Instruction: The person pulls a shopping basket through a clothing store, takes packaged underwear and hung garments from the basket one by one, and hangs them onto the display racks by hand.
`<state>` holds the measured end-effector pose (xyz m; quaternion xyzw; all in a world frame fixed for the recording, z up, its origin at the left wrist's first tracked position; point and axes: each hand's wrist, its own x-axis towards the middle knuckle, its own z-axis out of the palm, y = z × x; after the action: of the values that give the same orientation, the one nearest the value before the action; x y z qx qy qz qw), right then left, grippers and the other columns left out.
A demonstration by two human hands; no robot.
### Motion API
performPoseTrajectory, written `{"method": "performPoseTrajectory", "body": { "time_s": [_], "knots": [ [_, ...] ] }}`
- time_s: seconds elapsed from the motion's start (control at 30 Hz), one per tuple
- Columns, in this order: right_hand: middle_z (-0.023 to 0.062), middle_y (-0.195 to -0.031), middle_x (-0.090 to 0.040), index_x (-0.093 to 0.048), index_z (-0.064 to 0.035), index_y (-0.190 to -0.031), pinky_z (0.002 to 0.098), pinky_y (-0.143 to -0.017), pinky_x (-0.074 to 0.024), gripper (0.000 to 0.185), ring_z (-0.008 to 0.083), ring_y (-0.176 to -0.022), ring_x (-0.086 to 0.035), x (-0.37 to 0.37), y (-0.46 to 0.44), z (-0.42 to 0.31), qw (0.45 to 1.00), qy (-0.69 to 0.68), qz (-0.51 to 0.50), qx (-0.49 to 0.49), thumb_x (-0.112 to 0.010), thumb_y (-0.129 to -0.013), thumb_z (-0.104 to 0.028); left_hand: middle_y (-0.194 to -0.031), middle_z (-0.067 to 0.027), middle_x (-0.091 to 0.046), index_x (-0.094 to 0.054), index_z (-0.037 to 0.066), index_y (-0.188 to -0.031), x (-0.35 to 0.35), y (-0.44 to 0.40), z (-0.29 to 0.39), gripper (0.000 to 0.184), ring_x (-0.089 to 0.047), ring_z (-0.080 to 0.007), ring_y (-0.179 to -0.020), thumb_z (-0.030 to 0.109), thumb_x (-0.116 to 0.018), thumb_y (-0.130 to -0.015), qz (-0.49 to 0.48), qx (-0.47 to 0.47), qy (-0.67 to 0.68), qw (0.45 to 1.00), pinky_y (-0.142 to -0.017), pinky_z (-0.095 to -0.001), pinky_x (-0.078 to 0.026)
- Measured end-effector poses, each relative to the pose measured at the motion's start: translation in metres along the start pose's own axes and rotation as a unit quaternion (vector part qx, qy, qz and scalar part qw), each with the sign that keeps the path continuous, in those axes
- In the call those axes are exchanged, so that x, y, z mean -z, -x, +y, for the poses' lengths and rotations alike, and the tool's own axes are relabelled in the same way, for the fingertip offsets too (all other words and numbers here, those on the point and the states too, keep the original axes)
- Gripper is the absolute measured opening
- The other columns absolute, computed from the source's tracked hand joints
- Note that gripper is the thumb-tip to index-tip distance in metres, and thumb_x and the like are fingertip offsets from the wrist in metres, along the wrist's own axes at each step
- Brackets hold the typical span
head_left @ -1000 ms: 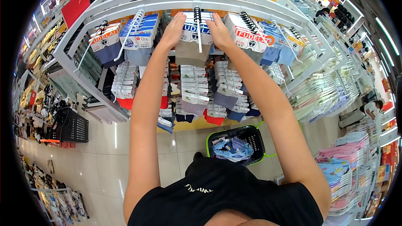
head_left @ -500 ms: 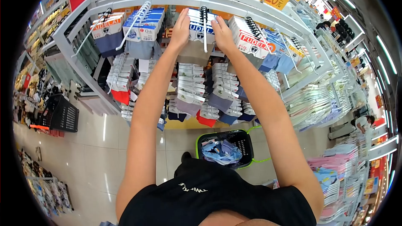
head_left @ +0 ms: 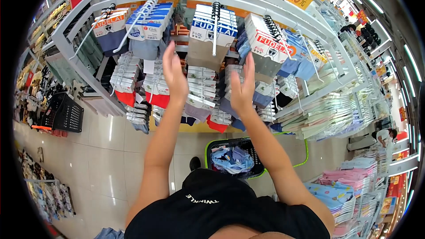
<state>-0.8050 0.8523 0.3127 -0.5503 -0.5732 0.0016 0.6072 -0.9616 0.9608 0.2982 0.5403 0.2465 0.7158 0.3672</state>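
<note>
My left hand [head_left: 175,76] is in the air, fingers stretched out and holding nothing, left of and below the blue-and-white FUDELAI packs [head_left: 213,28]. Across from it, my right hand [head_left: 242,86] is also open and empty, its fingers slightly blurred, just below and left of the red-and-white FUDELAI packs [head_left: 267,46]. The blue-labelled packs with beige cloth hang on a white hook between the hands, and neither hand touches them. Further left hang blue-and-white packs with grey cloth [head_left: 148,26].
Lower rows of hanging packs [head_left: 201,89] are behind my hands. A black and green basket [head_left: 256,144] with blue clothing stands on the floor. A black crate [head_left: 66,113] is at left. A person [head_left: 376,137] bends over at far right.
Both hands have come away from the sides of the blue-labelled packs and moved down towards me, with more space between them. The packs stay on their hook.
</note>
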Motion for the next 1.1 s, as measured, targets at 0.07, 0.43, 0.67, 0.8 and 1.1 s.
{"method": "performPoseTrajectory", "body": {
  "time_s": [0.07, 0.43, 0.67, 0.8, 1.1],
  "knots": [
    [0.0272, -0.144, -0.039, -0.032, 0.0102, -0.141, 0.0396, -0.111, -0.0294, 0.059, 0.0369, -0.134, -0.04, 0.028, 0.05, -0.004, 0.998, 0.05, -0.043, 0.015, -0.055, -0.091, -0.011, -0.14, -0.0152, -0.047, -0.047, -0.003, -0.134, 0.018, 0.058, 0.012, 0.043, -0.043, -0.0222, -0.131, 0.024, -0.036, -0.104, -0.016, 0.029, -0.011, 0.999, -0.111, -0.0368, -0.03],
    [0.0175, -0.089, -0.071, -0.068, -0.0005, -0.099, 0.0343, -0.076, -0.0535, 0.026, 0.0281, -0.084, -0.07, 0.212, 0.371, 0.097, 0.802, 0.218, -0.273, -0.485, -0.062, -0.082, -0.018, -0.097, -0.0115, -0.069, -0.063, 0.0, -0.108, 0.137, 0.377, -0.058, 0.023, -0.065, -0.0184, -0.086, 0.012, -0.054, -0.09, -0.293, 0.563, -0.154, 0.757, -0.08, -0.0313, -0.051],
    [0.0153, -0.082, -0.071, -0.071, -0.0027, -0.091, 0.0373, -0.074, -0.0537, 0.026, 0.0285, -0.076, -0.07, 0.304, 0.498, 0.189, 0.715, 0.178, -0.232, -0.635, -0.062, -0.081, -0.025, -0.083, -0.0119, -0.069, -0.067, 0.0, -0.098, 0.165, 0.463, -0.082, 0.031, -0.067, -0.0217, -0.08, 0.026, -0.053, -0.085, -0.474, 0.558, -0.335, 0.593, -0.074, -0.0327, -0.051],
    [0.0155, -0.08, -0.071, -0.072, -0.0045, -0.089, 0.0384, -0.076, -0.0542, 0.027, 0.0286, -0.076, -0.07, 0.332, 0.57, 0.259, 0.633, 0.206, -0.218, -0.714, -0.062, -0.08, -0.028, -0.083, -0.0109, -0.069, -0.067, 0.002, -0.095, 0.154, 0.473, -0.06, 0.03, -0.067, -0.0226, -0.081, 0.026, -0.053, -0.086, -0.531, 0.543, -0.371, 0.534, -0.075, -0.0327, -0.051],
    [0.0197, -0.099, -0.069, -0.071, -0.0063, -0.093, 0.0448, -0.086, -0.0513, 0.028, 0.0376, -0.096, -0.065, 0.272, 0.61, 0.414, 0.664, 0.128, -0.209, -0.707, -0.062, -0.08, -0.029, -0.084, -0.0132, -0.069, -0.065, -0.002, -0.097, 0.21, 0.426, 0.024, 0.036, -0.066, -0.0224, -0.074, 0.03, -0.049, -0.093, -0.585, 0.534, -0.456, 0.406, -0.072, -0.0354, -0.052]
  ]
}}
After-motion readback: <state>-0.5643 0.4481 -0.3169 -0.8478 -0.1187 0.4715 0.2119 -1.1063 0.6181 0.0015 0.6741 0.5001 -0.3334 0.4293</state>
